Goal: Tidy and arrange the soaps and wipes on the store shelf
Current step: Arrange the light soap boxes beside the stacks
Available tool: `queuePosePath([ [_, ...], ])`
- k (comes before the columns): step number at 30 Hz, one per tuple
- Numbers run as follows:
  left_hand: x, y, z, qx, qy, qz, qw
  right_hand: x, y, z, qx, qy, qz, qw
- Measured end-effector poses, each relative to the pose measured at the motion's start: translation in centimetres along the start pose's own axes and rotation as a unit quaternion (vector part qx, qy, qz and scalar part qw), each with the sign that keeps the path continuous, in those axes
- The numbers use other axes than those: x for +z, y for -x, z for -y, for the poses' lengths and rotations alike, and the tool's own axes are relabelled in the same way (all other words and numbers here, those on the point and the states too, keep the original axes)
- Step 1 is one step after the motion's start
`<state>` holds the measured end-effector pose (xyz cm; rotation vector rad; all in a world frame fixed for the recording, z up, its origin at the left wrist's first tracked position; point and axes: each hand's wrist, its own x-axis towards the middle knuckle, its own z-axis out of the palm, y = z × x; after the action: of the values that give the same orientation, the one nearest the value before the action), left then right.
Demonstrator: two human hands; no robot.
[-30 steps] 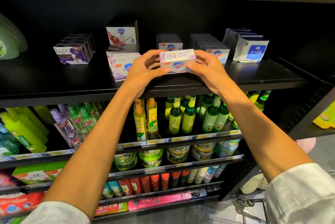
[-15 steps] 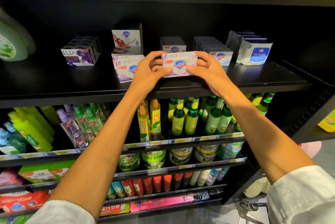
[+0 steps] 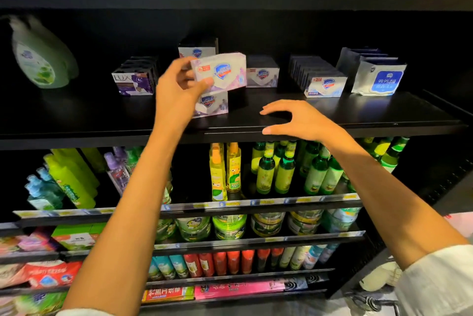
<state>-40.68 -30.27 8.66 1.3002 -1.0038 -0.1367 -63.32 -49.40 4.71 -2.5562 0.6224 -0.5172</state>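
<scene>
Landmark = the black shelf (image 3: 332, 111) holding the soaps. Far left on it: green soap bottles (image 3: 41, 59), blurred, well apart from the rest. Next, a LUX box row (image 3: 134, 81), front box square to the edge. Just right of it the left hand (image 3: 179, 85) pinches a white-and-lilac soap box (image 3: 222, 71) by its left end, thumb on the front face, other fingers hidden behind it; the box is off the shelf and tilted, right end higher. Directly below it a second matching box (image 3: 211, 104) sits near the shelf front, partly hidden by the hand. A taller stack (image 3: 197, 49) stands behind, mostly occluded. Right of the held box: a short soap row (image 3: 262, 76), then a longer soap row (image 3: 325, 84), then upright wipes packs (image 3: 378, 80) at the right end. Right hand (image 3: 299, 121) is over the shelf's front lip, fingers spread and loosely curved, holding nothing; can't tell whether it touches the shelf. My read: the held box is about to go onto the box under it or into the stack. Risks: one-ended pinch on a tilted box, so it could rotate out of the grip; setting it down skewed would leave it overhanging the lower box and could nudge that one off the front edge; the left wrist is close to the LUX row and could knock it out of line. The free hand looks too far right to catch a drop.
</scene>
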Motion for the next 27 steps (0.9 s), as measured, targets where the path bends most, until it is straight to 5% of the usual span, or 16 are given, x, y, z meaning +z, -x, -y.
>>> queuePosePath([
  [23,-2.9,-5.4,3.9,-0.066,-0.119,0.019,0.991,-0.3,0.2,0.5,0.005,0.014,0.012,1.0],
  [27,-3.2,-4.3,3.6,-0.006,-0.178,-0.051,0.983,-0.6,0.2,0.6,0.012,-0.02,0.005,1.0],
])
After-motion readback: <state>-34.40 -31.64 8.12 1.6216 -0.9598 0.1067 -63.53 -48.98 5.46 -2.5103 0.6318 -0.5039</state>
